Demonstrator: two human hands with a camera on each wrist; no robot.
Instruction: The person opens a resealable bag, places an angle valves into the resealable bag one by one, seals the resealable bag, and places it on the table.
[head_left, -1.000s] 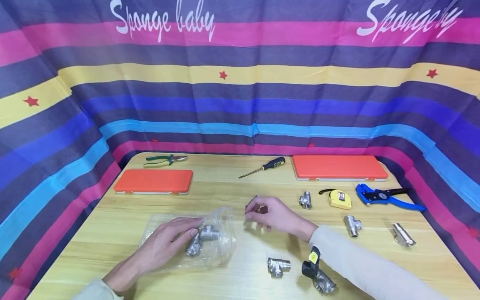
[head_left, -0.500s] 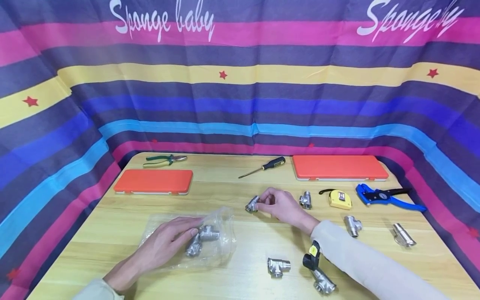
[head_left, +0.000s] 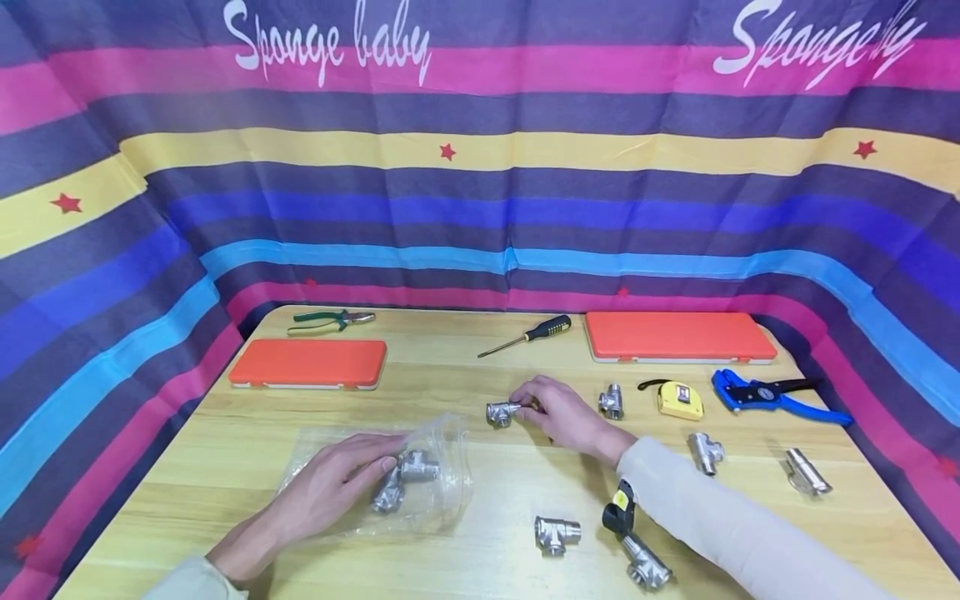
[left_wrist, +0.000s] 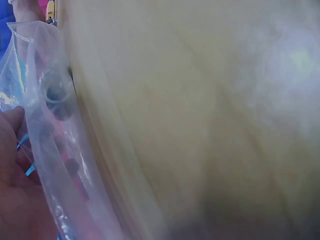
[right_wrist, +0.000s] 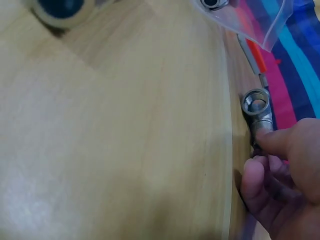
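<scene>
My left hand (head_left: 337, 483) holds the upper layer of a clear plastic bag (head_left: 450, 492), thumb on the near side of its raised mouth. Two silvery pipe tees (head_left: 418, 465) lie in the bag. The left wrist view shows the bag (left_wrist: 50, 125) between thumb and fingers, one fitting blurred behind the film. To the right of the bag, my right hand (head_left: 562, 412) pinches the end of another pipe tee (head_left: 501, 413) between thumb and fingers. In the right wrist view this tee (right_wrist: 256, 106) turns its threaded opening to the camera, low over the wood.
More pipe tees lie on the right half of the table, one (head_left: 557, 533) in front and one (head_left: 648, 567) by the wrist camera (head_left: 619, 512). Behind are a tape measure (head_left: 679, 399), blue-handled wire stripper (head_left: 772, 392), screwdriver (head_left: 536, 333), pliers (head_left: 333, 320) and two orange cases (head_left: 307, 363).
The right hand has shifted slightly right, and the pipe tee in its fingers, mostly hidden a second ago, has turned from slanted to nearly level. The left hand and bag have stayed put.
</scene>
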